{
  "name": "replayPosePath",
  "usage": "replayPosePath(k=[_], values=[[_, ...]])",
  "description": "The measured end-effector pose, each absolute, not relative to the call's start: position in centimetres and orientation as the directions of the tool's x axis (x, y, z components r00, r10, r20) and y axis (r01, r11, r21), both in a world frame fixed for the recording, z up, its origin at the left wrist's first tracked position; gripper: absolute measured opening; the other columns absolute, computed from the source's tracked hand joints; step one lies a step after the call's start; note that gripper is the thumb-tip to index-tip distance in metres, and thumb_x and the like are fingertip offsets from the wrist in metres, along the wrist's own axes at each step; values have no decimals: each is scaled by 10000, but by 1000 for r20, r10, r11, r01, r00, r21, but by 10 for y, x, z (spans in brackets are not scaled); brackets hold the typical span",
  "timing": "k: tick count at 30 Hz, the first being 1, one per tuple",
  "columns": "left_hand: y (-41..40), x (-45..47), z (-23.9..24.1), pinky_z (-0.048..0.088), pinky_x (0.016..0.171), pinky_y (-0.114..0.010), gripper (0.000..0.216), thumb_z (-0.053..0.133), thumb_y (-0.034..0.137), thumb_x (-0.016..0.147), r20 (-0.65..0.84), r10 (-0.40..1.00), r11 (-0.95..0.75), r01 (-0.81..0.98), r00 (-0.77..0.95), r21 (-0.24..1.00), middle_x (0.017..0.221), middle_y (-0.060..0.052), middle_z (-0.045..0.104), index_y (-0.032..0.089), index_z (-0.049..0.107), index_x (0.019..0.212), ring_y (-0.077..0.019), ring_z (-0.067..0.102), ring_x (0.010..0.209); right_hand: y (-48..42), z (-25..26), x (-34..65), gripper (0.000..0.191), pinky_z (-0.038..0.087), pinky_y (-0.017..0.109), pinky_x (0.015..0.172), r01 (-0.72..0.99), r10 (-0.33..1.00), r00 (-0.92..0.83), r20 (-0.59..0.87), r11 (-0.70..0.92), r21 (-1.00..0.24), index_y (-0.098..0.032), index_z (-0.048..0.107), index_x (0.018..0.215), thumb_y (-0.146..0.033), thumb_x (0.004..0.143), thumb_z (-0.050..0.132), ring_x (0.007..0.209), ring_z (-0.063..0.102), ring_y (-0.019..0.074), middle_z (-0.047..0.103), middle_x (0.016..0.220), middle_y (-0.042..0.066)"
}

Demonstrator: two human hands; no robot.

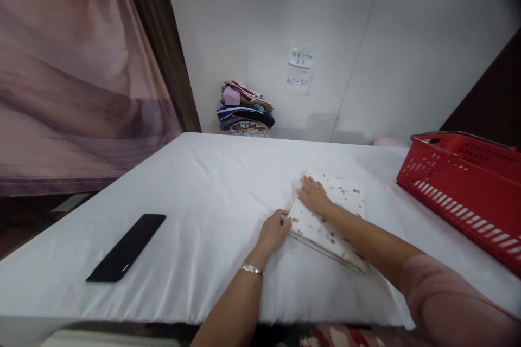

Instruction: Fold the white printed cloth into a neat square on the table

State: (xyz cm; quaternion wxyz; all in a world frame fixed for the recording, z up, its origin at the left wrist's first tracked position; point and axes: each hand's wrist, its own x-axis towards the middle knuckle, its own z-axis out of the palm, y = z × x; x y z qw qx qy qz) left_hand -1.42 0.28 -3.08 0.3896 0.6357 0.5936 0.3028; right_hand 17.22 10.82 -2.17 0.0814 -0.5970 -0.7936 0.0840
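A folded white cloth [337, 195] with small printed motifs lies on the white-covered table, right of the middle. My left hand [277, 231], with a silvery bracelet on its wrist, has its thumb and fingers closed on the cloth's left corner. Flat on the cloth's upper left part rests my right hand [314, 194], its fingers stretched out. My right forearm crosses over the cloth and hides part of its right side.
A black flat phone-like object [127, 249] lies on the table's left side. The red plastic basket [468, 195] stands at the right. Behind the table's far edge is a stack of folded fabrics [246, 111] against the wall. A pink curtain [81, 76] hangs at the left.
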Motion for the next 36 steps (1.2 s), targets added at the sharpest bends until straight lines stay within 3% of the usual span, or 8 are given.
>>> replayPosePath(k=[5,11,15,24,28,32,36], values=[[4,-15,-30,364,576,-223,276,460,351,838,-69,991,-1,513,117,858,660,19,599,200,592,1027,-121,532,587,71,-25,153,667,61,470,1108,902,928,-373,9,365,-229,-128,304,1431,-552,922,223,1413,82,261,191,1532,132],[2,-16,-27,363,534,-216,276,464,333,834,-86,989,23,453,118,891,597,42,561,187,573,1042,-105,511,516,70,-13,149,646,66,477,1106,901,934,-357,-15,340,-271,-149,311,1432,-538,922,240,1414,83,264,187,1536,113],[1,-16,-29,377,540,-212,302,473,348,835,-57,991,2,424,117,906,586,56,538,182,554,1073,-97,507,497,55,-9,152,680,95,501,1098,894,943,-327,-52,291,-341,-179,232,1465,-564,906,269,1414,79,270,155,1542,119],[0,-14,-34,386,552,-203,282,497,352,828,-14,998,-16,454,63,891,601,55,553,191,566,1049,-90,507,514,-9,-4,159,688,120,490,1111,858,916,-397,-60,347,-378,-173,231,1467,-567,904,263,1409,134,257,189,1532,115],[-2,-14,-35,397,559,-206,293,491,349,831,-6,999,-18,445,53,895,619,51,561,187,563,1064,-89,507,516,-41,-7,185,653,133,506,1111,849,891,-453,-24,424,-314,-195,309,1442,-538,888,354,1392,200,272,264,1508,114],[-2,-13,-36,384,528,-198,275,482,344,833,-20,999,0,437,42,900,612,54,556,188,566,1044,-80,489,490,-66,-24,229,568,186,536,1092,888,907,-411,94,422,-186,-229,382,1405,-392,864,444,1366,266,291,348,1472,104],[0,-11,-31,372,494,-196,278,504,333,820,-75,997,61,400,18,915,601,52,556,181,561,1046,-74,477,457,-80,-39,260,524,244,522,1081,903,904,-379,199,408,-133,-246,436,1367,-305,847,451,1356,293,282,379,1458,85]])
